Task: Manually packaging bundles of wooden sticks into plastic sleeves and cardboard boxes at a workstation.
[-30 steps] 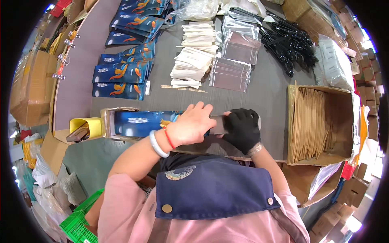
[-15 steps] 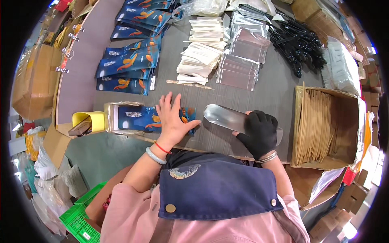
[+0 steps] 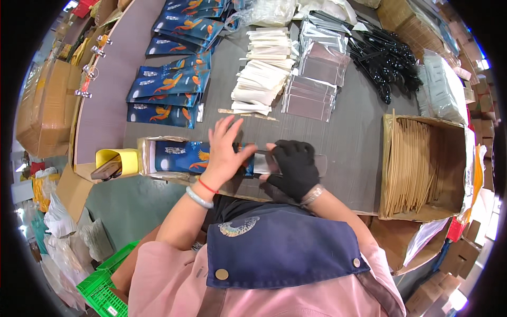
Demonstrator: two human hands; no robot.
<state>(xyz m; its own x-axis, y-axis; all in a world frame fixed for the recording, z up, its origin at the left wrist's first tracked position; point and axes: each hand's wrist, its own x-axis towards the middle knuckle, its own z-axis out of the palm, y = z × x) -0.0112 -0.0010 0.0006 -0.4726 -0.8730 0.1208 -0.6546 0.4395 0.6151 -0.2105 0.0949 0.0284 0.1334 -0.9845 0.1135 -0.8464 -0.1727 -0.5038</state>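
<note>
A blue printed pouch (image 3: 182,157) with orange fish-like figures lies flat in an open cardboard box (image 3: 149,171) at the table's near edge. My bare left hand (image 3: 227,150) rests over the pouch's right end, thumb and fingers spread. My right hand (image 3: 293,166), in a black fingerless glove, is closed round a long, shiny trough-shaped scoop (image 3: 264,162). The scoop's left end meets the pouch's right end; my hands partly hide that spot, so I cannot tell how far it reaches inside.
More blue pouches (image 3: 169,82) lie in overlapping piles at the far left. White paper packets (image 3: 259,84), clear sleeves (image 3: 311,95) and black spoon-like utensils (image 3: 384,61) cover the far side. A box of thin wooden sticks (image 3: 409,164) stands right; a yellow container (image 3: 127,160) stands left.
My right hand has moved left with the scoop, bringing its end from clear of the pouch up to the pouch's right end. My left hand stays nearly in place.
</note>
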